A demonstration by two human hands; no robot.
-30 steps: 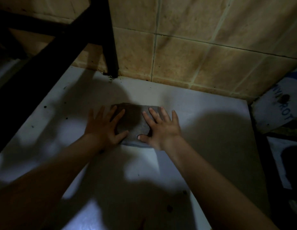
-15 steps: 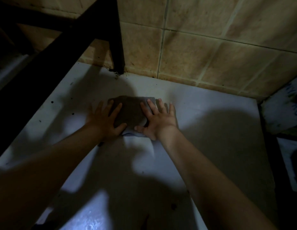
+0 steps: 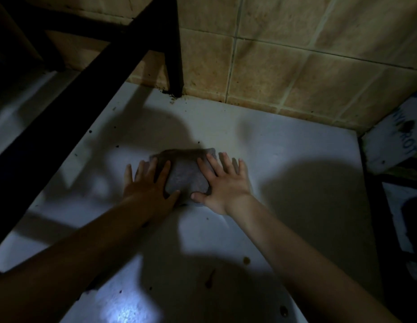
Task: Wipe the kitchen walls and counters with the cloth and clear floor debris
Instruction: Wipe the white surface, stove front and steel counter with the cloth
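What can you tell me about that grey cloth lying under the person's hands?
The folded grey cloth looks like soft, slightly mottled fabric, bunched into a rough pad. It lies flat on the white counter surface, out from the beige tiled wall, with its far edge in shadow. The left hand presses its left side with spread, straight fingers, and the right hand presses its right side the same way. The thumbs nearly meet at its near edge.

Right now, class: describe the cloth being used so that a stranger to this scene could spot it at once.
Find the white surface below the tan tiled wall. At its middle, the left hand and right hand press flat on the cloth. It is the only soft, dark grey thing there.
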